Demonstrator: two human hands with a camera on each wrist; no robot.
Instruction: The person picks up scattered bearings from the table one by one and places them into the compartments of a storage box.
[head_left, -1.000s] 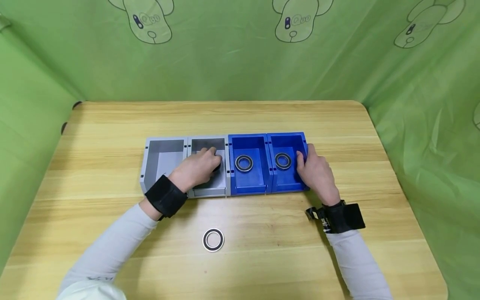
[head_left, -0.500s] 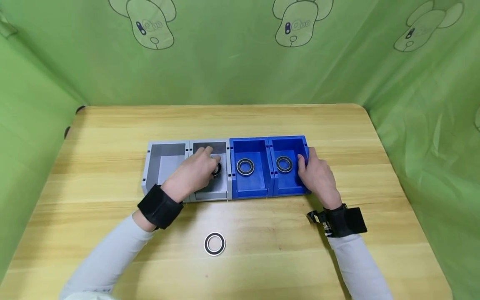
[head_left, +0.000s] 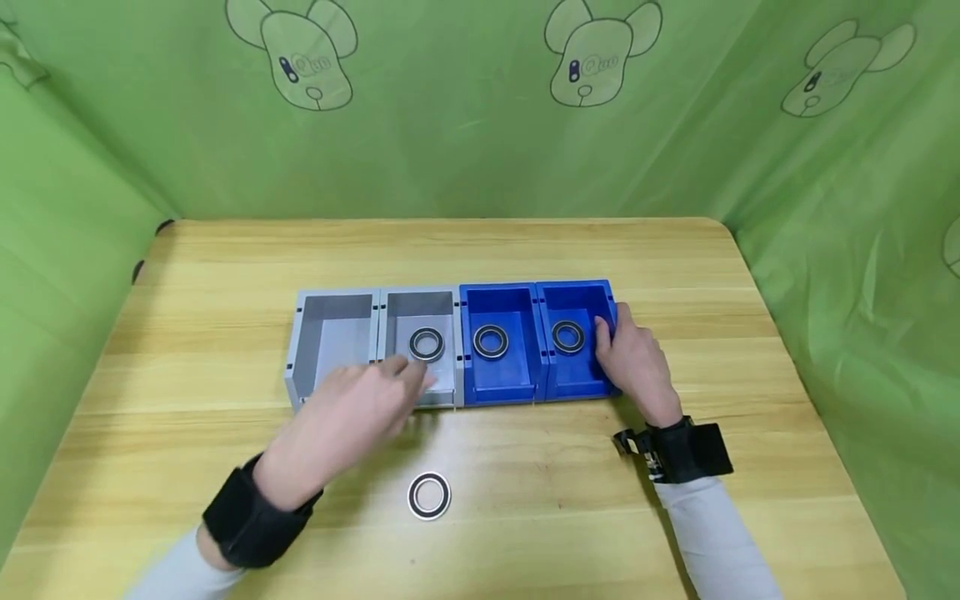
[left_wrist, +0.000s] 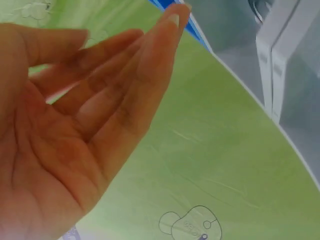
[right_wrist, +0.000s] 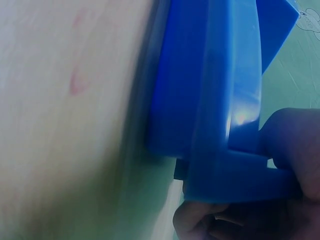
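My left hand (head_left: 348, 421) hovers over the front of the two grey bins, fingers loosely bent and holding nothing; the left wrist view shows its bare palm. Just beyond its fingertips a ball bearing (head_left: 426, 343) lies in the right grey bin (head_left: 420, 302). My right hand (head_left: 636, 358) grips the side wall of the right blue bin (head_left: 573, 293), thumb inside and fingers outside. Inside that bin is another bearing (head_left: 567, 337), and the left blue bin (head_left: 498, 298) holds a bearing (head_left: 491, 342) too. One more bearing (head_left: 429, 496) lies flat on the table in front.
The four-sided left grey bin (head_left: 333, 307) shows no bearing in its visible part. All the bins stand side by side in a row on the wooden table (head_left: 525, 533). Green cloth (head_left: 480, 158) hangs behind and at both sides.
My left hand has let go of the bearing in the right grey bin and drawn back toward the lower left. The right hand keeps its grip on the blue bin.
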